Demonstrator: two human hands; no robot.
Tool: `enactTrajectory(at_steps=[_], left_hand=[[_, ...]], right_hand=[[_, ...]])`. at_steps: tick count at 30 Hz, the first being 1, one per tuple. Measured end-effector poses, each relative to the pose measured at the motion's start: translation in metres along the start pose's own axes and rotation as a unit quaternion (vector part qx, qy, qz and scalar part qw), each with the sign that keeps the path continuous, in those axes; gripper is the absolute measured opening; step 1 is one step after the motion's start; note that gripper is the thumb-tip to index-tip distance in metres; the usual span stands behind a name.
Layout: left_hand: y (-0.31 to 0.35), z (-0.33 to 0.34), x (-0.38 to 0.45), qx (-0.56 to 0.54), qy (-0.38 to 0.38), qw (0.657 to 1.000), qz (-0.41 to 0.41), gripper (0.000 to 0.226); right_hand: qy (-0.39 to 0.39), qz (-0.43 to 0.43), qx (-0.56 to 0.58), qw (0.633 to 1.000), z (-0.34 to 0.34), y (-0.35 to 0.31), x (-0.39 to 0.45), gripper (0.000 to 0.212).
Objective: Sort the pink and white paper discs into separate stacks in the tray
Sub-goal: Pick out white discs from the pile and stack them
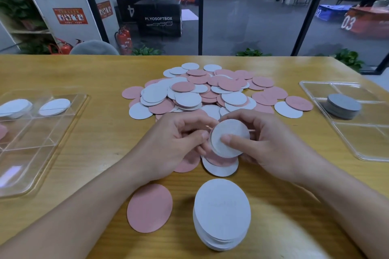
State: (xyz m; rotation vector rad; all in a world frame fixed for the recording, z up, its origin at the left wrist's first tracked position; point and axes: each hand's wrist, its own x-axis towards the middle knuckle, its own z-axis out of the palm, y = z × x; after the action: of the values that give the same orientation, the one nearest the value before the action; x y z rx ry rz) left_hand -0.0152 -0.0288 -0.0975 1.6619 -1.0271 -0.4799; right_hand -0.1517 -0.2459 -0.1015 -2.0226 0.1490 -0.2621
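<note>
Item: small held stack of discs (pixel 229 137), white face up, a pink edge showing beneath. Held between both hands just above the bench (pixel 84 73). Right hand (pixel 267 143): thumb laid flat on the top face, fingers curled behind the rim, gripping. Left hand (pixel 176 143): fingertips pinching the stack's near-left edge, apparently to peel or square one disc off the rest; judged a separating step, since thin paper clings.

Item: loose mixed heap (pixel 210 92) of pink and white discs, beyond both hands, overlapping, unsorted. A few more lie directly under the hands.

Item: white stack (pixel 222 214), nearer the body than the right hand, neatly piled; probably a staging pile before transfer.

Item: single pink disc (pixel 149 208), nearer the body than the left hand, flat on the bench, apart from the white stack; likely the start of the pink pile.

Item: left tray (pixel 52 136), clear, divided, well out beyond the left hand; white discs in its far compartments, a pink edge at the frame's margin.

Item: right tray (pixel 370 147), clear, well out beyond the right hand, holding a grey-looking stack (pixel 343 107).

Progress: judged early; most discs remain in the heap.
</note>
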Motion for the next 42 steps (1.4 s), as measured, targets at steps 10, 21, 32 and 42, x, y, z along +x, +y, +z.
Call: enactTrajectory(at_steps=[10, 21, 32, 42], left_hand=[[-0.008, -0.001, -0.003, 0.304, -0.044, 0.951, -0.027, 0.071], [0.000, 0.009, -0.005, 0.248, -0.040, 0.966, -0.056, 0.060], [-0.012, -0.011, 0.004, 0.170, 0.067, 0.981, -0.061, 0.017], [-0.013, -0.023, 0.006, 0.237, 0.127, 0.961, -0.064, 0.016]], right_hand=[[0.038, 0.005, -0.145, 0.989, -0.001, 0.012, 0.001, 0.015], [0.069, -0.033, -0.140, 0.987, 0.002, 0.009, 0.000, 0.016], [0.071, -0.013, -0.140, 0.987, 0.003, 0.004, -0.002, 0.005], [0.066, -0.011, -0.153, 0.986, 0.002, 0.004, -0.003, 0.009]])
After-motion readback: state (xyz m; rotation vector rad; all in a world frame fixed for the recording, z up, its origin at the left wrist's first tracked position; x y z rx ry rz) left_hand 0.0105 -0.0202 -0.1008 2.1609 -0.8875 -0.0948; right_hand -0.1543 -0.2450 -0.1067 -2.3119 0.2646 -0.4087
